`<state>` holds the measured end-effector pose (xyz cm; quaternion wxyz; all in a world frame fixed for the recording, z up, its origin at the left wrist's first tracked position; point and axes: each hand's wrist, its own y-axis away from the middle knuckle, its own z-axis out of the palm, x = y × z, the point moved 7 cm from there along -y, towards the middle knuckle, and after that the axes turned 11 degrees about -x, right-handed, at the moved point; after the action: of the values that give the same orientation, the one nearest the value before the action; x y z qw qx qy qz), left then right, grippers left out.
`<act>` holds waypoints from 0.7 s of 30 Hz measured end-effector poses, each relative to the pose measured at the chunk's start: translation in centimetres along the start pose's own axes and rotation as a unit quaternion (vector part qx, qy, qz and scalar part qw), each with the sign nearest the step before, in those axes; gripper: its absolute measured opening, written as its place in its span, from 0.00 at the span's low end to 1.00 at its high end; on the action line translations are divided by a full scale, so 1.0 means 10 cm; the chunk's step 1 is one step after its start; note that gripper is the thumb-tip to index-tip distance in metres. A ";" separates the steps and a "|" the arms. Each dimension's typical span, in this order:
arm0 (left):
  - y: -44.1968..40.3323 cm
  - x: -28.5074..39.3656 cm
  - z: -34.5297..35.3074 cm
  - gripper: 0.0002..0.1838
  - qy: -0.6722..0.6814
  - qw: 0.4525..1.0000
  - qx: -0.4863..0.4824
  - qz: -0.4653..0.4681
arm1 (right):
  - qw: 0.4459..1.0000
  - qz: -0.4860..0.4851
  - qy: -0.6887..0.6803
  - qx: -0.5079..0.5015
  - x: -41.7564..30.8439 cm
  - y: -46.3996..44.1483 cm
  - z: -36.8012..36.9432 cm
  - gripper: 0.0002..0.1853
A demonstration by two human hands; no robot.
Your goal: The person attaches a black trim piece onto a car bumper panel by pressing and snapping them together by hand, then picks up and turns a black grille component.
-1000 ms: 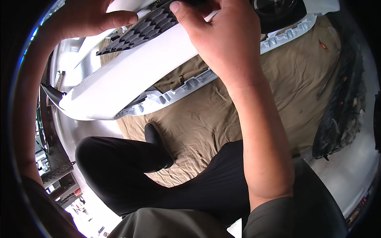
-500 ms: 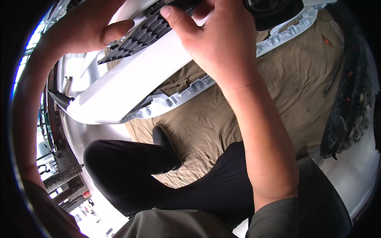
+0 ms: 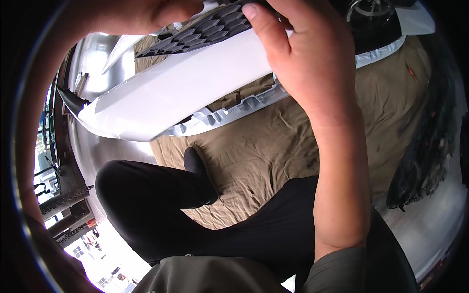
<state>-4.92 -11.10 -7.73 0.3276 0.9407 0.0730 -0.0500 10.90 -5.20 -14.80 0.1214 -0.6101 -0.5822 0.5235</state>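
- Head view, far left: a black pointed piece (image 3: 73, 103) adjoins the end of the white bumper-like panel (image 3: 161, 100). Treat this tip as a weak lifting point.
- Location: the white panel lies diagonally in front of the person, partly over the brown cloth (image 3: 264, 151). Judged handling: light for its span, flexible along its length, slippery on the glossy face and easily scratched. Support it by both long edges.
- Left hand (image 3: 141, 17): above the panel, nearest the dark honeycomb grille (image 3: 205, 33). Fingertips are cut off by the frame; whether it is grasping or released cannot be told.
- Honeycomb grille: set along the panel's upper side. Its thin ribs are likely stiff but breakable; hold the rim.
- Pale tabbed strip (image 3: 210, 117): runs along the lower side. Its small tabs could snap; avoid loading them.
- Right hand (image 3: 317, 58): thumb against the grille's edge, fingers bent and partly hidden. A firm grasp cannot be confirmed.
- Right side: a black rounded part (image 3: 373, 22) sits beside the right hand; a scuffed dark piece (image 3: 422, 161) lies farther right.
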 end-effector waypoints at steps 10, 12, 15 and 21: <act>0.23 0.23 0.04 0.63 -0.049 0.991 0.119 0.047 | 0.996 -0.027 -0.086 0.005 0.10 0.00 0.05 0.11; 0.26 0.26 0.00 0.63 -0.016 0.995 0.094 0.042 | 0.995 -0.032 -0.094 0.012 0.15 0.00 0.11 0.11; 0.20 0.24 0.02 0.63 -0.020 0.994 0.098 0.048 | 0.996 -0.031 -0.080 0.004 0.12 -0.01 0.10 0.10; 0.19 0.38 -0.09 0.61 0.062 0.996 0.007 -0.068 | 0.998 -0.006 -0.048 -0.048 -0.01 -0.06 0.05 0.10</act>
<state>-0.78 -11.61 -6.42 0.3116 0.9372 0.1561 -0.0145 10.17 -5.31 -14.54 0.0674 -0.5861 -0.6154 0.5227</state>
